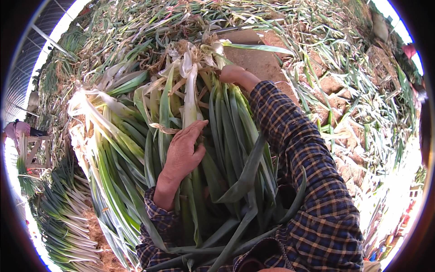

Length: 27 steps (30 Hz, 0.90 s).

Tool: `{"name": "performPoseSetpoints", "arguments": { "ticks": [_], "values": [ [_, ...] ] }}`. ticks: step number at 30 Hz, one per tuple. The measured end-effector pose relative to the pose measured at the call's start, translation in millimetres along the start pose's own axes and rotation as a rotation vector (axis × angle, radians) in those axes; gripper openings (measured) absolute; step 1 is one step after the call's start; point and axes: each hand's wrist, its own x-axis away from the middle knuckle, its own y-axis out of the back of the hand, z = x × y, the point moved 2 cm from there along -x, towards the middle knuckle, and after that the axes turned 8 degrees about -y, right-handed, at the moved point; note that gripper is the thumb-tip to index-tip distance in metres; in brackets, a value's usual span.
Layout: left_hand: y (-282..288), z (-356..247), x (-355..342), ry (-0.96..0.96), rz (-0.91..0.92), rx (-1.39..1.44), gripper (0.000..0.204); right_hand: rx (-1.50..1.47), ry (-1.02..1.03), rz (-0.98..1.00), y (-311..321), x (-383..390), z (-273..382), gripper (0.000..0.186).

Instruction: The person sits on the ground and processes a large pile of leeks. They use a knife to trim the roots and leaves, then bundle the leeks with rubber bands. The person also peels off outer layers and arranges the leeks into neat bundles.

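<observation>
A thick green onion [190,95] lies lengthwise in front of me, its pale root end pointing away. My left hand [180,152] is closed over its stalk, with the thumb apart from the fingers. Farther off and to the right, my right hand [233,75] is closed beside the root ends. A thin brownish strip of outer leaf [207,70] runs from the stalk to its fingers, which are partly hidden. More unpeeled green onions [113,131] lie to the left, and others sit under my right forearm. Long leaves bend across my lap.
Slender green onions with white stems [68,226] lie in a row at the lower left. Loose leaves and peelings [149,18] cover the ground ahead and right. A flat brown sheet [253,59] lies beyond my right hand. Another person [20,131] bends at the far left near a wooden frame [38,152].
</observation>
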Motion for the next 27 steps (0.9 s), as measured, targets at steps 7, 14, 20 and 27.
{"name": "performPoseSetpoints", "arguments": {
  "ticks": [7,14,20,27],
  "values": [
    [0.6,-1.5,0.8,-0.006,-0.012,0.004,0.056,0.015,-0.004,0.028,-1.0,10.4,-17.0,0.036],
    [-2.4,1.4,1.1,-0.007,-0.014,0.015,0.055,0.053,0.08,0.067,4.5,76.8,-3.9,0.036],
    [-4.2,4.9,1.7,-0.047,-0.041,0.003,0.05,0.103,0.18,0.091,12.9,140.5,15.2,0.033],
    [-7.5,5.1,0.7,-0.104,-0.044,-0.012,0.044,-0.004,0.065,-0.148,30.6,128.3,34.1,0.034]
  ]
}}
